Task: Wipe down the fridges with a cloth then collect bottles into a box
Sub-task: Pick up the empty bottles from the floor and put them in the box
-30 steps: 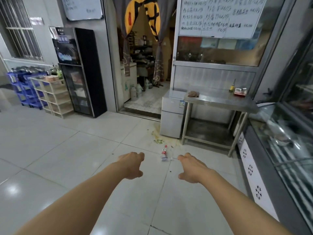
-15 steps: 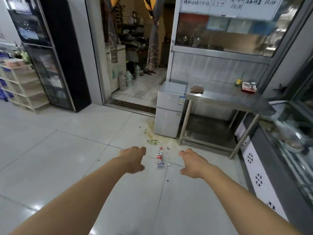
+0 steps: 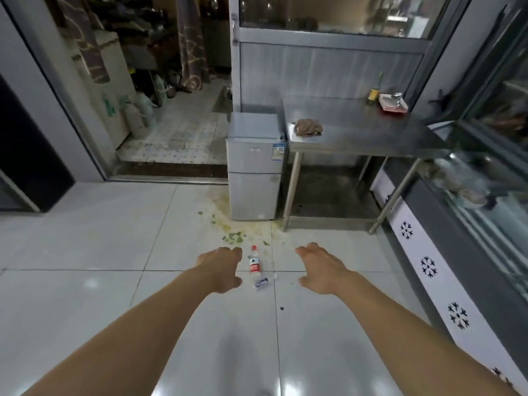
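On floor tiles: bottle lying between left hand and right hand. Both empty, fingers loosely curled. Cloth on steel table beside small fridge.

single head-worn wide-angle view, looking forward and down, tiled floor close, fridge farther ahead
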A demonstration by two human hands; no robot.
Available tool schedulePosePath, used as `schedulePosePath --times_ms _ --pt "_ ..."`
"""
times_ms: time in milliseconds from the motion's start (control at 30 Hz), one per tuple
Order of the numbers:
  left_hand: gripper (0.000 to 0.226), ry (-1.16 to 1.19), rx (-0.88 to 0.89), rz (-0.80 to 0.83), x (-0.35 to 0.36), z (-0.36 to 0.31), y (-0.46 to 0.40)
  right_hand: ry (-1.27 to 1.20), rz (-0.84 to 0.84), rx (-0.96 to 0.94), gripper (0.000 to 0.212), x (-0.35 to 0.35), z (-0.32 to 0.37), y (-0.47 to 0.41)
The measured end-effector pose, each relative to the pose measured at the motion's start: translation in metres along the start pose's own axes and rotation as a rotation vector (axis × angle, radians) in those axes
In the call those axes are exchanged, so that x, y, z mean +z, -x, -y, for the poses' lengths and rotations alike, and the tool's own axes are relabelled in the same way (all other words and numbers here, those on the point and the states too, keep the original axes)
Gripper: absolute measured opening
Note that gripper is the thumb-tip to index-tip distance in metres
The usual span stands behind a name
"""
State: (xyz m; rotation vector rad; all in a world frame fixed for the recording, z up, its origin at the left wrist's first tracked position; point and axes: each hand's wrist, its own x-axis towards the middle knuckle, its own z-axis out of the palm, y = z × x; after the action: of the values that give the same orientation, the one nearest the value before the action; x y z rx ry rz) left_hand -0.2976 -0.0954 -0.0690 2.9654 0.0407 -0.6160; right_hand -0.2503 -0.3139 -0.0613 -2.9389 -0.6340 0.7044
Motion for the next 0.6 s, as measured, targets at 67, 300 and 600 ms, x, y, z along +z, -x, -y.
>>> schedulePosePath --times_ms 67,300,600 --pt "0.054 -0.010 0.019 0.034 -0.004 0.011 -0.036 -0.018 0.016 0.028 0.062 -0.002 -0.003 -0.034" --pt "0.052 -0.063 0.051 0.132 -0.013 0.045 -0.181 -0.139 0.062 0.095 0.064 -0.004 -0.027 -0.176" --pt "0.050 -0.103 0.113 0.254 0.001 0.067 -0.326 -0.237 0.209 0.192 0.063 0.020 -0.060 -0.303"
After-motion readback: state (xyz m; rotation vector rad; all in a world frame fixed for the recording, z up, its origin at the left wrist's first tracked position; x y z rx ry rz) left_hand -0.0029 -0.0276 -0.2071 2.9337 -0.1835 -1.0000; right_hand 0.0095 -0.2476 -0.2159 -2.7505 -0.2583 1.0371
